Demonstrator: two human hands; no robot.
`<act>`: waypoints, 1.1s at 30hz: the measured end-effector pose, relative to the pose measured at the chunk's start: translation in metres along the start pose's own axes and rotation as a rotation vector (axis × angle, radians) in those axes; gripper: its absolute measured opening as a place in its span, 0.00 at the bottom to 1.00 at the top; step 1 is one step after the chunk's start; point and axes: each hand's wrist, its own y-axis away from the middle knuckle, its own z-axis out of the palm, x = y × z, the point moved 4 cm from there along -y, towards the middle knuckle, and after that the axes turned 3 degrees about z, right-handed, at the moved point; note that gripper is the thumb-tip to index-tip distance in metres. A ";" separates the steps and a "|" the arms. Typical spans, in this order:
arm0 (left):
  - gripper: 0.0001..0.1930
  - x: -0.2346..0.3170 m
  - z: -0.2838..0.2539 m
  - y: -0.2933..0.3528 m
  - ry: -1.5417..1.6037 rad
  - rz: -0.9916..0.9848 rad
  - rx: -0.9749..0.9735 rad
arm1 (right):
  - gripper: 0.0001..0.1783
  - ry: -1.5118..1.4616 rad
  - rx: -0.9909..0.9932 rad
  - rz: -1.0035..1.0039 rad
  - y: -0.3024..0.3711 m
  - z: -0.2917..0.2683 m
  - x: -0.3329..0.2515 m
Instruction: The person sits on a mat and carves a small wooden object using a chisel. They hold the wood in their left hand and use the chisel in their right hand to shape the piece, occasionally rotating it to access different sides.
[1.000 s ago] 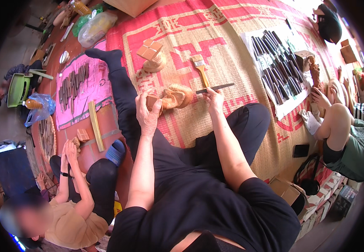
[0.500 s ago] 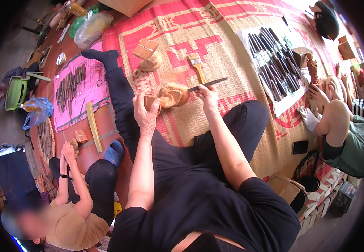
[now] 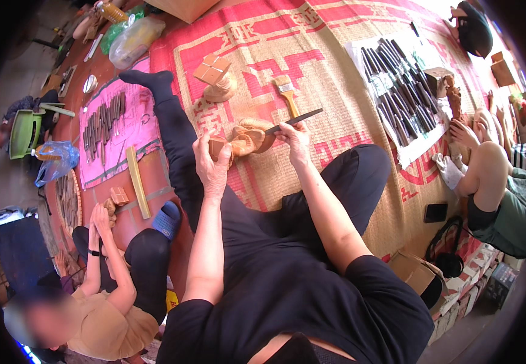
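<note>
Over the red-and-straw mat (image 3: 341, 124), our L hand (image 3: 211, 162) grips a wooden carving (image 3: 247, 143); our R hand (image 3: 297, 139) pinches a dark flat tool (image 3: 312, 113), tip at carving's rt. edge, contact unclear. Apparently a tool-on-wood step; next stroke prob. needs steady L hold.

Around wood piece (image 3: 249, 137): left hand (image 3: 212, 159) at eight o'clock, right hand (image 3: 295, 138) at three; brush (image 3: 286, 96) at one on mat (image 3: 335, 79); second piece (image 3: 220, 86) at eleven; tool rows (image 3: 399, 94) on sheet (image 3: 409, 156) past two; tools (image 3: 103, 126) on cloth (image 3: 142, 109) at nine.
</note>
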 end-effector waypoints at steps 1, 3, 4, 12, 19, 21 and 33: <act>0.25 0.000 0.001 0.001 -0.020 0.000 -0.004 | 0.06 0.004 0.008 0.006 -0.001 -0.003 -0.001; 0.25 0.005 0.004 0.002 -0.047 0.015 0.003 | 0.07 0.000 0.056 -0.068 -0.004 -0.013 -0.006; 0.25 0.004 0.002 0.002 -0.054 0.019 0.007 | 0.07 0.007 0.130 -0.081 -0.011 -0.021 -0.006; 0.26 0.007 0.004 -0.002 -0.023 0.029 -0.003 | 0.06 0.046 -0.019 0.001 -0.004 -0.006 -0.002; 0.25 0.001 0.002 0.002 -0.007 0.045 0.021 | 0.08 0.035 0.031 -0.032 -0.005 -0.010 -0.013; 0.25 0.004 0.000 0.000 0.009 0.030 0.005 | 0.07 0.026 -0.029 -0.016 -0.001 0.000 -0.004; 0.26 0.008 0.002 -0.002 -0.034 0.030 -0.015 | 0.08 0.054 -0.062 -0.027 -0.005 0.001 -0.007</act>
